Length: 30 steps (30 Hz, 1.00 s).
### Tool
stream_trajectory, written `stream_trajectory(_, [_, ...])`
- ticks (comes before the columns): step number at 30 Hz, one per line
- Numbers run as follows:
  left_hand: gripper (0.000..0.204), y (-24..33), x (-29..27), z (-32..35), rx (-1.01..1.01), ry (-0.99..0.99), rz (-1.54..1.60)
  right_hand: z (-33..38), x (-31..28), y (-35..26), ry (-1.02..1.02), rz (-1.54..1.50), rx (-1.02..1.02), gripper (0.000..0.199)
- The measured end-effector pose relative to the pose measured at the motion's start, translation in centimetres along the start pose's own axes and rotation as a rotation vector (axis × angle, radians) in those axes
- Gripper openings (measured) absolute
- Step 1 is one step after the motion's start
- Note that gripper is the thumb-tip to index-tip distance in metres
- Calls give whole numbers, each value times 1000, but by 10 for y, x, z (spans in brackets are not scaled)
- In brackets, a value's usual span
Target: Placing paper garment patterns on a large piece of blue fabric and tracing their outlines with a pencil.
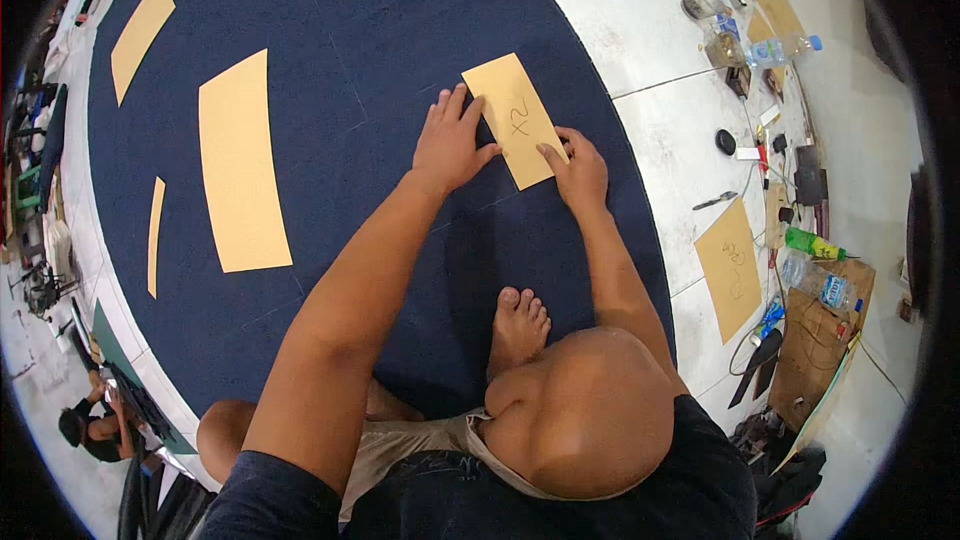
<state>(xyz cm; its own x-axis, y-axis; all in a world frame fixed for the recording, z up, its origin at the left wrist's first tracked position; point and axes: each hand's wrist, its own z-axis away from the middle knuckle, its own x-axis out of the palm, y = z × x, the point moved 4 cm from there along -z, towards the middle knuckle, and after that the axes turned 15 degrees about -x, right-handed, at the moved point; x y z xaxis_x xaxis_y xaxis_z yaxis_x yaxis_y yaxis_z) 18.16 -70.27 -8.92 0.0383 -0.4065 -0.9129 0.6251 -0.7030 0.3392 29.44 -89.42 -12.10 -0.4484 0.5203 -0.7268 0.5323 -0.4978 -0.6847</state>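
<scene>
A tan paper pattern piece (505, 105) with handwriting on it lies on a dark blue fabric (380, 30). My left hand (450, 145) rests flat on the cloth at the paper's left edge, its fingers spread and the fingertips touching that edge. At the lower right corner, my right hand (582, 175) pinches the paper, thumb on top; the fingertips beneath are partly hidden. To the left on the same fabric lie a large curved tan pattern piece (242, 165), a narrow strip (155, 238) and a slanted four-sided piece (142, 35).
White floor tiles (590, 10) border the fabric. Along the right stand a plastic bottle (785, 50), a green bottle (812, 243), another tan paper piece (730, 270) and a cardboard sheet (815, 350). Another person (100, 425) is at the lower left. My bare foot (520, 325) rests on the fabric.
</scene>
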Motion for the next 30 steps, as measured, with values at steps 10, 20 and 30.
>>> stream_trajectory(10, [93, 4, 12, -14, -35, -87, -43, 3, 1, -9, 36, 81, -104, 41])
stream_trajectory(20, [91, 4, 12, -8, -12, -82, 5, 6, -1, -16, 68, 151, -130, 38])
stream_trajectory(30, [93, 4, 9, -10, -49, -122, 21, 4, 0, -14, 8, 180, -79, 41])
